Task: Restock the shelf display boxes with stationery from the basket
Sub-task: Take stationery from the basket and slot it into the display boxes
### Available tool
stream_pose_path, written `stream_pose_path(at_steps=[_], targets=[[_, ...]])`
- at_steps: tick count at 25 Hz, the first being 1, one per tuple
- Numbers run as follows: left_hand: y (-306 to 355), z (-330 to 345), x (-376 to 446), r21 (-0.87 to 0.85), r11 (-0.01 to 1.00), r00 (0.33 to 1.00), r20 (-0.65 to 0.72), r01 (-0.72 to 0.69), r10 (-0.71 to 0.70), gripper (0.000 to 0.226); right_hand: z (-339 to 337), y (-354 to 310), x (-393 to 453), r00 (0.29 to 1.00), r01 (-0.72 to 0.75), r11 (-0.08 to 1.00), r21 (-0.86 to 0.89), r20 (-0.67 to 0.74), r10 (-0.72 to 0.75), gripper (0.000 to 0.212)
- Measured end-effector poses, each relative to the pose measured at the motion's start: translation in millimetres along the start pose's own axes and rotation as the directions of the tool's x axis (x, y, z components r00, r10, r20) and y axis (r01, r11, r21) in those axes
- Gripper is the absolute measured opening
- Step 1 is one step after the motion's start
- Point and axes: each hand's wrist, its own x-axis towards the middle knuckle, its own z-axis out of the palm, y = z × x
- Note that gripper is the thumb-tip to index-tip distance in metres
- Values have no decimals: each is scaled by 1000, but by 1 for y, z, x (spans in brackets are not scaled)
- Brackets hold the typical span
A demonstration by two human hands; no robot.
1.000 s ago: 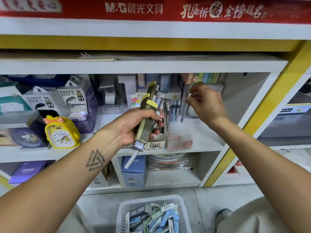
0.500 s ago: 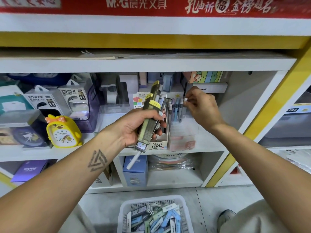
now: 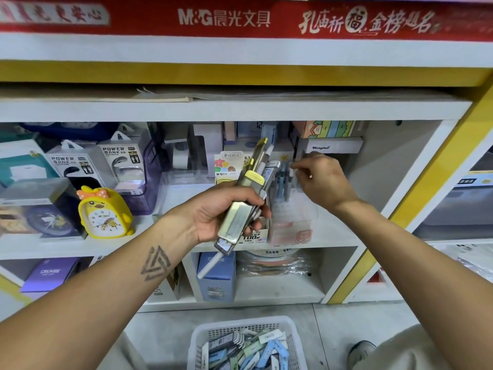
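His right hand (image 3: 324, 180) pinches a pen (image 3: 291, 174) over the clear box (image 3: 293, 209); the left hand (image 3: 221, 209) grips a loose bundle (image 3: 246, 193), which could slip. The basket (image 3: 197, 340) sits below.

Stationery bundle (image 3: 241, 206): yellow-capped packs and white pens, tilted, held before the shelf. Clear display box (image 3: 292, 217): upright pens inside, on middle shelf. White basket (image 3: 246, 343): on floor, holding mixed packs.
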Motion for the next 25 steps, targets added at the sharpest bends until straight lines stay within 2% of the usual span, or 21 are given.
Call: stream_pose_path(at_steps=[1, 2, 3, 4, 5, 6, 9, 13, 17, 19, 22, 25], targets=[[0, 1, 0, 6, 1000, 1000, 22, 1, -1, 14, -3, -6, 1, 998, -66, 991, 114, -1, 66, 21], [0, 2, 0, 10, 1000, 999, 38, 1, -1, 16, -6, -14, 0, 985, -170, 930, 324, 48, 164, 20], [0, 4, 0, 11, 1000, 999, 42, -2, 2, 18, -9, -22, 0, 958, -287, 781, 554, 160, 239, 21], [-1, 4, 0, 11, 1000, 999, 35, -1, 1, 19, -13, -28, 0, 921, -390, 603, 696, 287, 264, 26], [-1, 5, 1, 14, 1000, 1000, 19, 0, 0, 21, -15, -33, -1, 891, -453, 496, 741, 384, 240, 30], [-1, 5, 1, 18, 1000, 1000, 2, 1, -1, 23, -16, -36, -3, 876, -479, 464, 745, 435, 206, 29], [-2, 5, 2, 24, 1000, 999, -45, -13, 14, 23, -13, -45, -4, 890, -454, 475, 754, 410, 199, 14], [-2, 1, 2, -11, 998, 994, -97, -59, 57, 23, -11, -50, 1, 898, -434, 519, 736, 307, 316, 10], [2, -8, -1, -18, 995, 983, -163, -93, 89, 31, -15, -43, 8, 879, -411, 472, 780, 202, 432, 8], [7, -15, -5, -12, 994, 972, -211, -105, 100, 36, -14, -41, 8, 899, -386, 523, 760, 181, 400, 12], [17, -30, -13, -18, 993, 950, -296, -113, 102, 42, -9, -42, 5, 959, -278, 697, 661, 148, 242, 16], [23, -42, -24, -7, 994, 934, -341, -113, 104, 38, -3, -46, 5, 981, -192, 752, 630, 139, 134, 20]])
